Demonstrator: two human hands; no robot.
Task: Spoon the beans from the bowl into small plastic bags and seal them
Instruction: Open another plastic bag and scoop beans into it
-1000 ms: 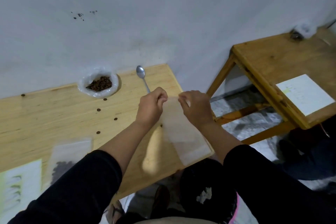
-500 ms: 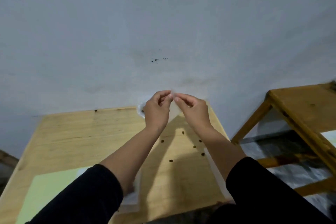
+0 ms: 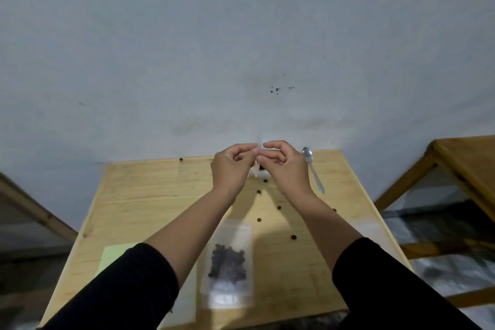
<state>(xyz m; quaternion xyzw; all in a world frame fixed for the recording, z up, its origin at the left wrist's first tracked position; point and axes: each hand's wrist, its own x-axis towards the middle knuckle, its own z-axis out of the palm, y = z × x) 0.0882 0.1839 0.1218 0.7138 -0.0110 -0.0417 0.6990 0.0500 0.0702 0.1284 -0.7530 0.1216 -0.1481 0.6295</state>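
Wooden table (image 3: 150,195) against grey wall (image 3: 187,48); all else placed relative to table. Second wooden table (image 3: 466,158) off its right side. Filled bag (image 3: 228,262) flat near front edge, centre, dark beans inside. Green paper (image 3: 115,254) at front left. Left hand (image 3: 232,166) and right hand (image 3: 285,166) raised over far edge, fingertips pinching thin clear bag (image 3: 259,143) between them. Bowl (image 3: 261,173) mostly hidden behind hands. Spoon (image 3: 312,169) lying at far right. Loose beans (image 3: 279,207) scattered mid-table.
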